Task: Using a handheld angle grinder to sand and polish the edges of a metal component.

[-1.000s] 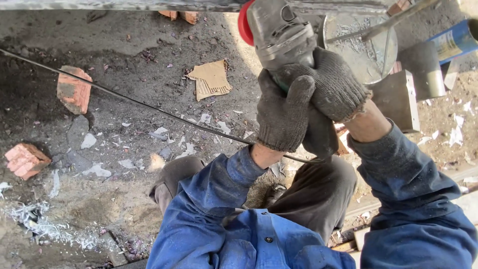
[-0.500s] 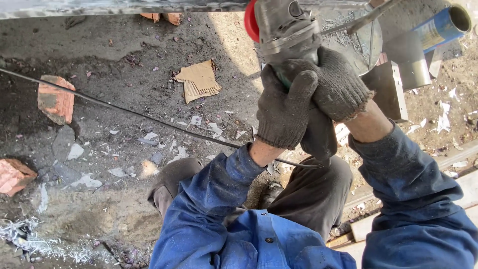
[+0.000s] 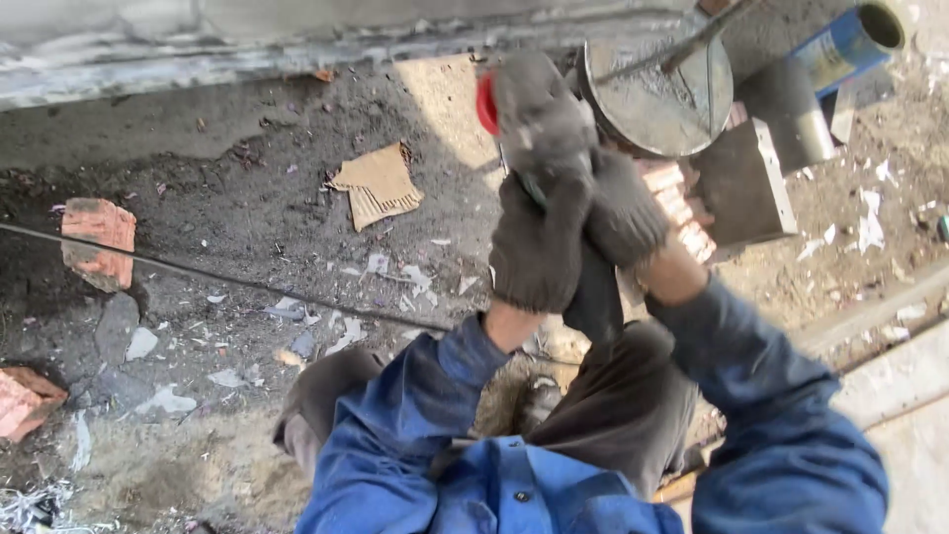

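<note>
A: Both gloved hands are wrapped around the grey power tool (image 3: 539,119). The left hand (image 3: 534,247) has its fingers (image 3: 554,203) closed over the body from below, and the right hand (image 3: 623,213) is clamped on beside it, touching it. The red part (image 3: 485,103) of the tool sits just above the fingers, on their far side.

B: What worries you?

A: The picture is blurred around the tool, so I judge it is moving. The round metal disc (image 3: 652,94) and the grey block (image 3: 741,183) lie just right of the fingers. A swing that way could knock the tool against them. The thin dark cable (image 3: 217,277) runs across the ground left of and below the fingers; I think a foot could snag it. I cannot tell whether it belongs to the tool.

B: And against half a second ago?

A: The grip is the same, both hands still shut on the tool. The view has shifted: the cardboard scrap (image 3: 376,183) and the brick (image 3: 97,237) sit further right and lower, and the blue-banded pipe (image 3: 840,44) has slid toward the top right corner.
</note>
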